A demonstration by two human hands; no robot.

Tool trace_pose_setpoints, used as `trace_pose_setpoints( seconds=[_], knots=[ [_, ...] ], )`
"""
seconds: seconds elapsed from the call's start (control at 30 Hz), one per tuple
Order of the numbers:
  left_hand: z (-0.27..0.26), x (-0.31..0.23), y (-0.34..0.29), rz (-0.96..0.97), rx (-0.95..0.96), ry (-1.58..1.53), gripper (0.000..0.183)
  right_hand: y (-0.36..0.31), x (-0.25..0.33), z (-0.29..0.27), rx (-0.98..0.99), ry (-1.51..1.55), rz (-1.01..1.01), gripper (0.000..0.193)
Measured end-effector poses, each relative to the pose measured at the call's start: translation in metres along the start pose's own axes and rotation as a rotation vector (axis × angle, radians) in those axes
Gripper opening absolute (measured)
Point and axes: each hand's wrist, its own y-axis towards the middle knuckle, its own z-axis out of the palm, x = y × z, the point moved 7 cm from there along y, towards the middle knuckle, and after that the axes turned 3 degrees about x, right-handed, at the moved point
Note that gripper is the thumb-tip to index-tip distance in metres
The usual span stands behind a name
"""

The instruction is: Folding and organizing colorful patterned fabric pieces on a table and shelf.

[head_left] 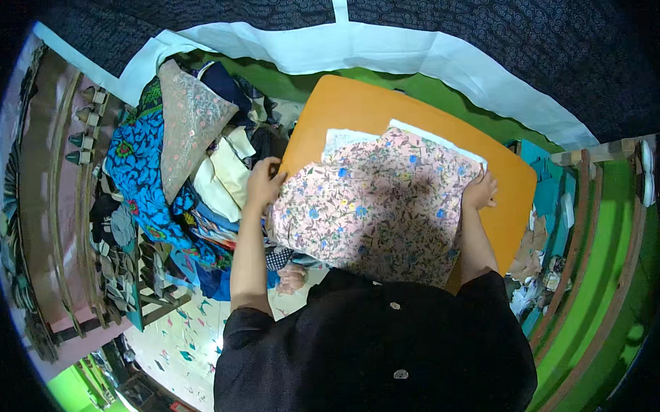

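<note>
A pink floral cloth (345, 213) with blue and yellow flowers lies spread over the orange board (348, 104) in front of me. White edges show along its far side. My left hand (262, 185) is at the cloth's left edge, beside the board's rim, its fingers bent but apart. On the other side, my right hand (479, 192) pinches the cloth's right edge near the far corner. The near part of the cloth runs down against my black shirt and is partly hidden by it.
Left of the board is a heap of garments and fabrics (143, 169), with a beige embroidered piece (192, 120) on top. White sheeting (382, 44) borders a dark patterned cloth beyond. Wooden rails (615, 254) stand at right. Scraps litter the pale floor (175, 342).
</note>
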Motion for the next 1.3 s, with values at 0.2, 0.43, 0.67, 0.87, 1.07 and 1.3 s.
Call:
trace_pose_setpoints(
  seconds=[0.2, 0.43, 0.67, 0.87, 1.07, 1.3],
  knots=[
    [0.085, -0.064, 0.046, -0.062, 0.328, 0.137, 0.028, -0.002, 0.002, 0.0, 0.033, -0.012, -0.053, 0.023],
    [0.103, -0.096, 0.054, 0.134, 0.217, 0.153, 0.027, 0.001, 0.007, -0.003, 0.04, -0.022, -0.017, 0.025],
    [0.072, -0.126, 0.066, 0.354, 0.108, -0.063, 0.022, 0.002, -0.007, 0.004, 0.012, 0.027, -0.025, 0.028],
    [0.097, -0.106, 0.085, 0.419, -0.024, 0.143, 0.013, -0.002, 0.0, -0.005, -0.089, 0.105, -0.1, 0.025],
    [0.102, -0.093, 0.078, 0.205, -0.143, 0.091, 0.027, 0.013, -0.012, 0.004, -0.021, 0.242, -0.073, 0.021],
    [0.113, -0.105, 0.072, 0.26, 0.172, 0.286, 0.039, 0.03, -0.019, -0.023, -0.04, 0.685, -0.246, 0.031]
  ],
)
